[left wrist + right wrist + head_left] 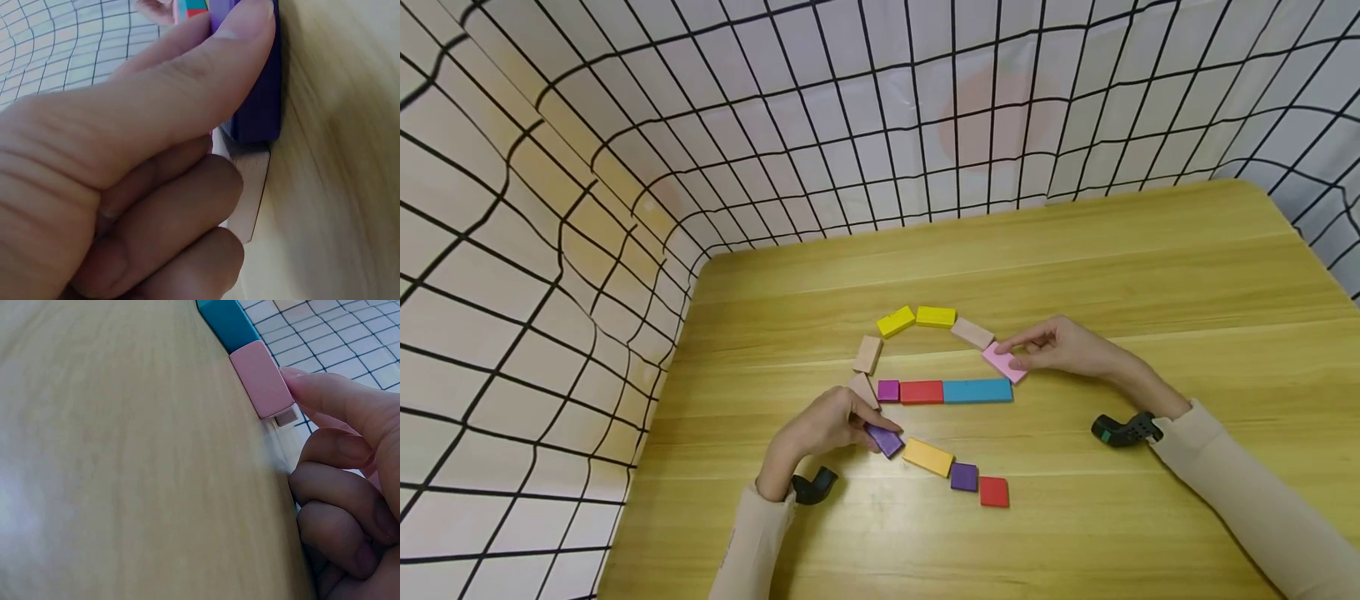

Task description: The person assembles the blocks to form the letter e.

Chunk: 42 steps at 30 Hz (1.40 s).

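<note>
My left hand [831,421] pinches a purple block [885,441] between thumb and fingers at the lower left of a ring of blocks. In the left wrist view the thumb lies over that purple block [255,109], and a pale wooden block [249,190] sits just past its end. On the far side, my right hand [1063,348] holds a pink block [1004,362] by its edges with thumb and index finger. The right wrist view shows this pink block [261,379] lying on the table beside a blue block [229,325]; the other fingers are curled under.
Two yellow blocks [936,317] and pale wooden blocks [867,355] curve along the top and left. A magenta block [888,391], red block [921,392] and long blue block [977,391] form a middle row. Orange [928,457], small purple [964,477] and red [994,492] blocks trail lower right.
</note>
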Motion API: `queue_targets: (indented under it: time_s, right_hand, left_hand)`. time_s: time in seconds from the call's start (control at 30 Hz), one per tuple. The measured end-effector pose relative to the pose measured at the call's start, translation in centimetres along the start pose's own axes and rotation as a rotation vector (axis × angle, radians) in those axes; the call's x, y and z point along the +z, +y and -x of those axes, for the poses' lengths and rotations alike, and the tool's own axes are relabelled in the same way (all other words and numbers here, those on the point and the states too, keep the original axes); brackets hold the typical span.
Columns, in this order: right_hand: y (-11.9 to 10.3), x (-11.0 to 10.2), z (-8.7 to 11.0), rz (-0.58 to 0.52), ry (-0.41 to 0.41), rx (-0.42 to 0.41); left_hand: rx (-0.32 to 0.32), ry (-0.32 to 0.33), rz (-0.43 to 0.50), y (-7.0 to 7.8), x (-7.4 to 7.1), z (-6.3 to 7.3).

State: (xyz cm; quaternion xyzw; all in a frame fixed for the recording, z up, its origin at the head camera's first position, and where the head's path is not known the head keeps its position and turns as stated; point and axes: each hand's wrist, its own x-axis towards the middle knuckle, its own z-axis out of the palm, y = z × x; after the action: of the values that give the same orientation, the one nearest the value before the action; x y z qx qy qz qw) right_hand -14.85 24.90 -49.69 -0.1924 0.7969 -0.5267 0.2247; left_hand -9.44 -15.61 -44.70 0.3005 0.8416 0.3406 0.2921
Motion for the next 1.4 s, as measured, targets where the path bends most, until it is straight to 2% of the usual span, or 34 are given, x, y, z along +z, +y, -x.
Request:
queue_targets:
  time_s: [0.17, 0.3, 0.4, 0.57, 1.13, 1.27, 1.4]
  right_hand:
    - [0.2, 0.0, -0.1, -0.01, -0.005, -0.004]
    - [0.2, 0.0, -0.1, -0.007, -0.008, -0.005]
    - [0.1, 0.0, -0.1, -0.007, -0.008, -0.011]
    - [0.1, -0.1, -0.1, 0.0, -0.005, -0.019]
    - [0.1, -0.2, 0.0, -0.004, -0.015, -0.019]
    - [-0.1, -0.1, 0.0, -0.001, -0.013, -0.016]
    - [-0.1, -0.1, 0.0, 0.006, -0.014, -0.019]
  left_hand:
    - [0.024, 0.01, 0.037, 0.4, 0.2, 0.0]
    - [0.089, 0.018, 0.053, 1.1, 1.4, -0.6]
    - [0.118, 0.003, 0.023, 1.7, 2.4, -1.1]
    - [0.104, 0.007, -0.027, 2.3, 3.1, -1.3]
    - [0.069, 0.013, -0.025, 2.3, 3.2, -0.1]
    - [0.08, 0.026, -0.026, 3.3, 3.9, -0.6]
    - [0.101, 0.044, -0.036, 4.8, 5.4, -1.4]
